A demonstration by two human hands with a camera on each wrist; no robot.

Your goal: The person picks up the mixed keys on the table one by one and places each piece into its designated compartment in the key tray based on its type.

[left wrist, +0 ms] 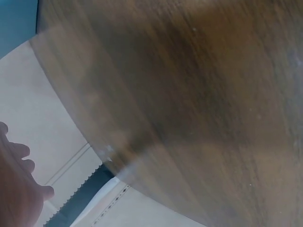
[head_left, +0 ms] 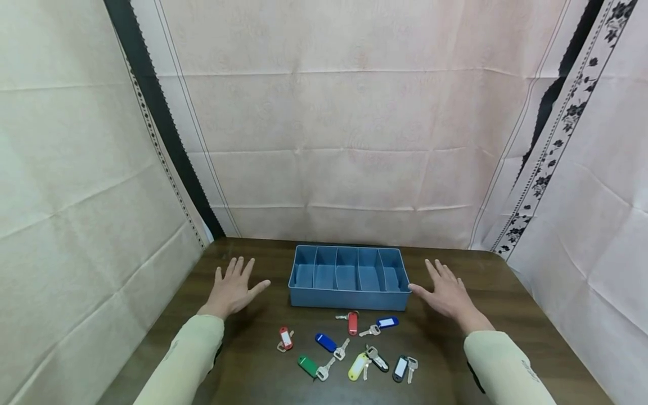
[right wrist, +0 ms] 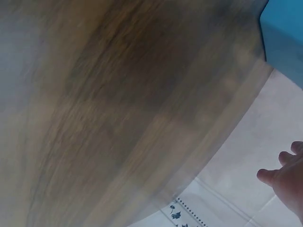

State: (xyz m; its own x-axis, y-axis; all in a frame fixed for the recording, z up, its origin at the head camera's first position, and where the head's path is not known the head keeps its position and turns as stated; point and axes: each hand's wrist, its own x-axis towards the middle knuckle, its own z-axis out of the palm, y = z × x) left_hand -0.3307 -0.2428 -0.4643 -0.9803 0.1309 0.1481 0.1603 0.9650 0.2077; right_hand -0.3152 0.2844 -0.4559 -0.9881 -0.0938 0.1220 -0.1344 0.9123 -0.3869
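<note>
My left hand (head_left: 232, 291) is held over the table left of the blue divided tray (head_left: 349, 298), fingers spread and thumb pointing toward it. On the other side my right hand (head_left: 446, 293) is spread too, its thumb tip right at the tray's right wall in the head view. Both hands hold nothing. In front of the tray lie several keys with plastic tags: two red tags (head_left: 352, 324), two blue tags (head_left: 325, 342), a green tag (head_left: 307, 365), a yellow tag (head_left: 358, 367) and two black-edged tags (head_left: 400, 369). The tray's compartments contain nothing.
The dark wooden table (head_left: 263, 371) has rounded far corners. Pale cloth (head_left: 354, 140) hangs behind it and on both sides, with dark gaps between the sheets. Each wrist view shows mainly wood grain and a corner of the tray.
</note>
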